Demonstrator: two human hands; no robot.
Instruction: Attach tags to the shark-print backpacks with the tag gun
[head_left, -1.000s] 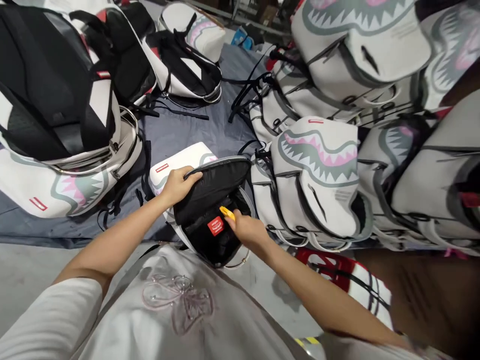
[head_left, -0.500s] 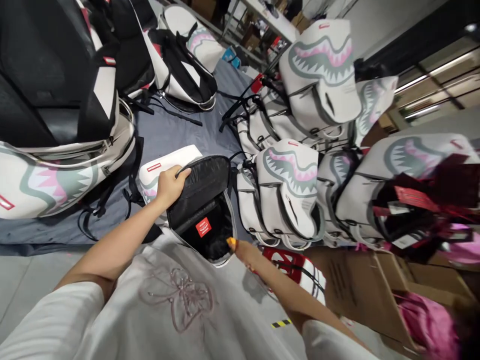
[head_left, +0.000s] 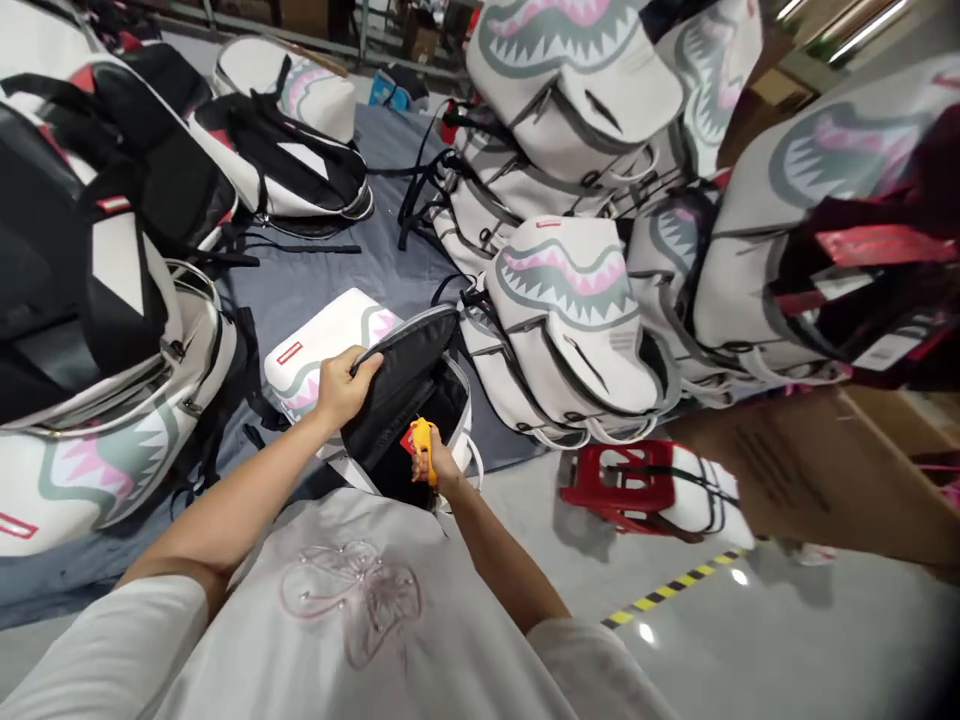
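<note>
A white backpack (head_left: 330, 325) with a pink and grey shark-mouth print lies in front of me, its black-lined compartment unzipped. My left hand (head_left: 346, 388) pinches the edge of the raised front panel (head_left: 405, 360) and holds it up. Over the opening, my right hand (head_left: 444, 466) is closed around yellow thread snips (head_left: 424, 446), pointing up and away from me. Behind the snips a red label (head_left: 407, 440) inside the bag is partly covered. The lower part of the compartment is dark and hidden by my hand.
Stacked shark-print backpacks (head_left: 562, 290) stand to the right; black-backed ones (head_left: 150, 150) lie at left on the grey cloth (head_left: 300, 275). A red stool (head_left: 622, 485) and a cardboard box (head_left: 795, 470) are on the floor at right.
My right hand has moved left from the bag's right rim to over its opening, with the snips now in plain view. My left hand still holds the panel. The view has shifted.
</note>
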